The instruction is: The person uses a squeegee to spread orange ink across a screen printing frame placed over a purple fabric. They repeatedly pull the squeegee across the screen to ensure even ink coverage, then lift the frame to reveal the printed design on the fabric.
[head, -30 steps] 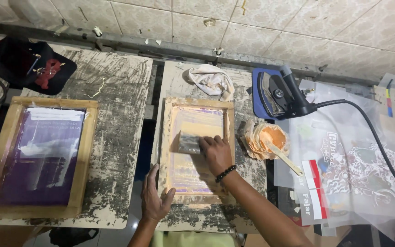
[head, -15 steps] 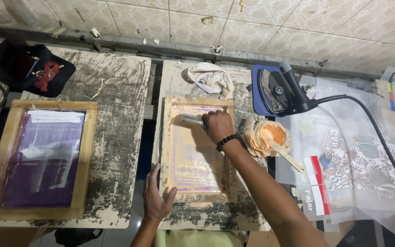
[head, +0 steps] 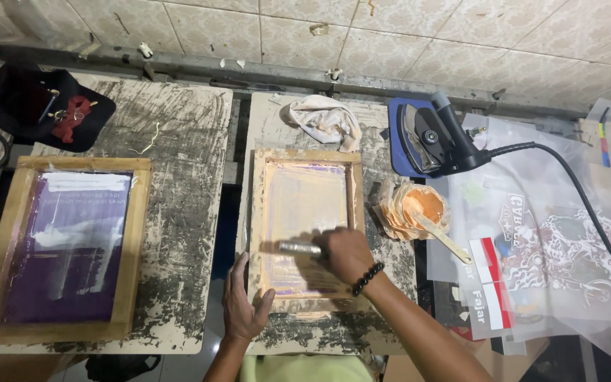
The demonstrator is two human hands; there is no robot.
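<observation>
I'm mid-pull, right hand (head: pixel 346 255) clamped on the squeegee (head: pixel 300 248), left hand (head: pixel 243 305) flat, pinning the frame's (head: pixel 304 157) near corner; next I judge steady, even pressure.

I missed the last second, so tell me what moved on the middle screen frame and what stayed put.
The right hand first pushed the squeegee to the frame's far end, then pulled it back to the near part of the wooden screen frame. The left hand kept pressing the frame's near left corner. The paint cup and iron stayed put.

Squeegee (head: pixel 304 248) motion-blurred — right hand (head: pixel 346 255) hides its handle.
</observation>
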